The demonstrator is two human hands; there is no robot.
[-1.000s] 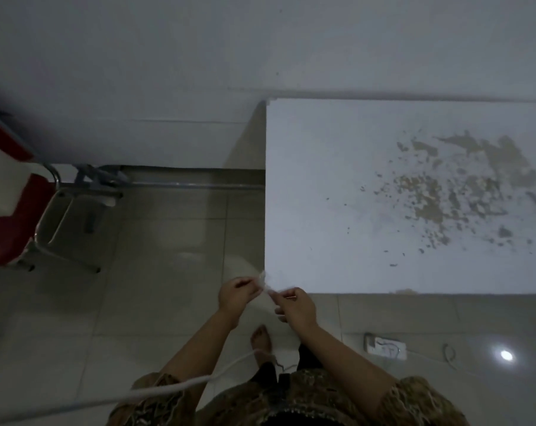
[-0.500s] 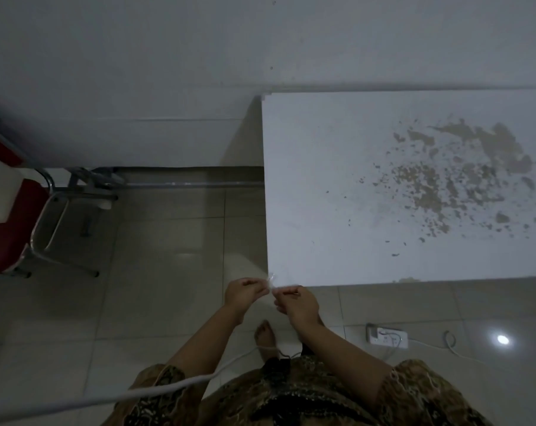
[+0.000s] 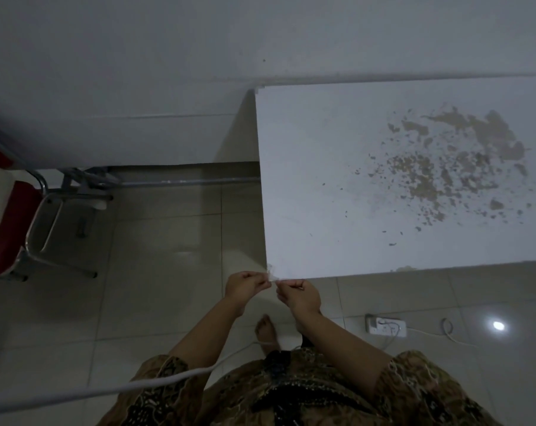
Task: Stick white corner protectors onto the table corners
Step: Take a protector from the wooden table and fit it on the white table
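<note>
Grey floor tiles lie low in the frame. My left hand (image 3: 245,285) and right hand (image 3: 297,294) pinch a small white corner protector (image 3: 271,275) with curled fingers, right at the desk (image 3: 337,186) corner mid-frame, probably lining it up to stick.

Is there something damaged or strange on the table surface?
Yes. The white table has a brownish patch on its right part, where the coating looks peeled or stained, with small flecks scattered around it.
</note>
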